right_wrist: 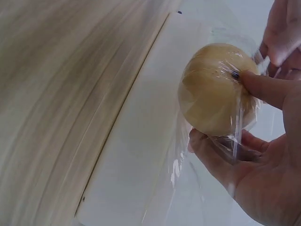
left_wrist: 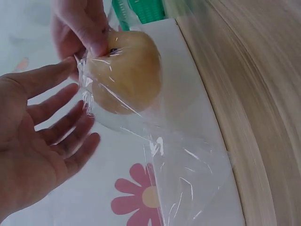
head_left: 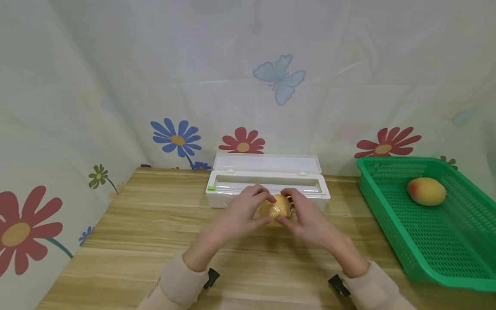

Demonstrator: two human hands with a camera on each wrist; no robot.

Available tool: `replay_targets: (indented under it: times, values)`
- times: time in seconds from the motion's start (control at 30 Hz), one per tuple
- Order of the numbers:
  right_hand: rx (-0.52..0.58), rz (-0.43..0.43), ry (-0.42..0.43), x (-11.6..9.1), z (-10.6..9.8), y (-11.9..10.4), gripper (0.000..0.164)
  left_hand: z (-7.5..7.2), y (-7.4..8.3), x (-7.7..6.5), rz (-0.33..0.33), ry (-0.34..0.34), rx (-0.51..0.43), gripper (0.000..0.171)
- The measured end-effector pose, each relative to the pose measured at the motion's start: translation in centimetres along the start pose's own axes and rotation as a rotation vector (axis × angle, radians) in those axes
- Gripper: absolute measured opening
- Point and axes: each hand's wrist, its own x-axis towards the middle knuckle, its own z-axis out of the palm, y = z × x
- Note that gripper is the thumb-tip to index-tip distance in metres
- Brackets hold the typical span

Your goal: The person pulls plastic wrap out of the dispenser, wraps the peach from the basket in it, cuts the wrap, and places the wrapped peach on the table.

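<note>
- Two bare hands, the left hand [head_left: 244, 211] and the right hand [head_left: 310, 221], close together above the brown wood-grain desk [head_left: 155, 215]
- Between them, a round, pale-yellow fruit [left_wrist: 129, 75] with a dark stem spot, just in front of the long box and covered in thin, clear, shiny plastic film [left_wrist: 181, 174]
- Right grip: curled round the film-covered fruit, thumb at the stem spot, fingers beneath
- Left grip: thumb and fingers bent at the fruit's left side, tips by the gathered film edge; cannot tell whether they pinch the film or only touch it
- Left wrist view: film spreads away from the fruit, creased, across the white face of the box
- Long white plastic box [head_left: 267, 174] at the back of the desk, its pale lid [head_left: 267, 163] tipped up behind; a pale roll [head_left: 286, 188] in the slot, a small bright-green tab [head_left: 211, 188] at the left end
- Off to the right, a rectangular green perforated plastic basket [head_left: 385, 219], one oval yellow fruit with a red blush [head_left: 427, 191] inside
- Behind, white cloth [head_left: 193, 64] with flower prints and a blue butterfly [head_left: 280, 79]
</note>
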Motion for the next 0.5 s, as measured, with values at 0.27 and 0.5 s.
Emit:
replay_targets:
  times: [0.27,0.5]
  values:
    - [0.040,0.040,0.013,0.28,-0.05,0.32,0.051,0.39,0.04,-0.01,-0.025,-0.048,0.094,0.049]
    - [0.026,0.055,0.034,0.55,-0.01,0.37,0.048,0.71,0.10,0.04,-0.044,-0.041,0.191,0.060]
